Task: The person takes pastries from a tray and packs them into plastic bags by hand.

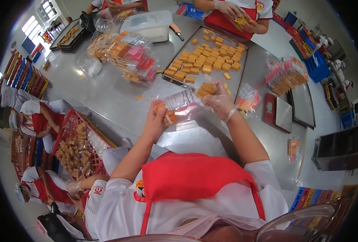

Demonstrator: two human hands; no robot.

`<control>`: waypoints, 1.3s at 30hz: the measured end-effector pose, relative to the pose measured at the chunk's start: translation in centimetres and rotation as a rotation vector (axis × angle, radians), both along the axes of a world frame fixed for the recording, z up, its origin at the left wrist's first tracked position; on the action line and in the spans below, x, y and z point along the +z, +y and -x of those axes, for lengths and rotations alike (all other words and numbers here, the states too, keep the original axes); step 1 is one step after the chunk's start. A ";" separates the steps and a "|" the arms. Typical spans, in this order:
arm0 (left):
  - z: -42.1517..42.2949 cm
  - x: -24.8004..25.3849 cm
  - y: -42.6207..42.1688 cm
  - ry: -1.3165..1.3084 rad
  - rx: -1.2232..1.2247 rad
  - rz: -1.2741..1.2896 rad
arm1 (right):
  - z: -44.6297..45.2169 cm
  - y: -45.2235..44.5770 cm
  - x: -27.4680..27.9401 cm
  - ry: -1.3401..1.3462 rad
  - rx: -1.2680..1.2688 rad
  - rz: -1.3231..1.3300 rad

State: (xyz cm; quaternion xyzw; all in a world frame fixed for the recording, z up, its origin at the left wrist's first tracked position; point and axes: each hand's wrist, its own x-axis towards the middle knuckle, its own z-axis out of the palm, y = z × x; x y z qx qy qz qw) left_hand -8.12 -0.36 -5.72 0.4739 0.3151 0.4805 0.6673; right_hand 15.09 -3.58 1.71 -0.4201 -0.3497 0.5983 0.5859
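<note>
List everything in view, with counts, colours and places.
table: one, grey metal, centre
large tray: one, grey, far side of table
biscuits: dozens, golden, on that tray
tub: one, translucent white, left of tray
orange-handled tool: one, beside tub
filled packets: many, pink and golden, both sides of tray
scale: one, red and silver, right of tray
red basket: one, holding bagged goods, lower left
crates: many, multicoloured, around room
other people: several, white and red clothes, far side and left
apron: one, red, on wearer
left hand: one, bare, holding clear packet
right hand: one, clear-gloved, holding biscuit handful
</note>
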 end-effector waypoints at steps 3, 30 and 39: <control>-0.3 2.3 -0.3 0.098 0.076 -0.158 | 0.3 -1.2 0.6 0.138 0.186 0.062; 2.7 2.6 -3.6 0.149 -0.470 -0.357 | 4.5 -6.9 1.8 0.375 0.438 0.136; 1.1 4.2 -4.5 0.016 -0.456 -0.404 | 3.4 -6.9 0.7 0.168 0.455 0.168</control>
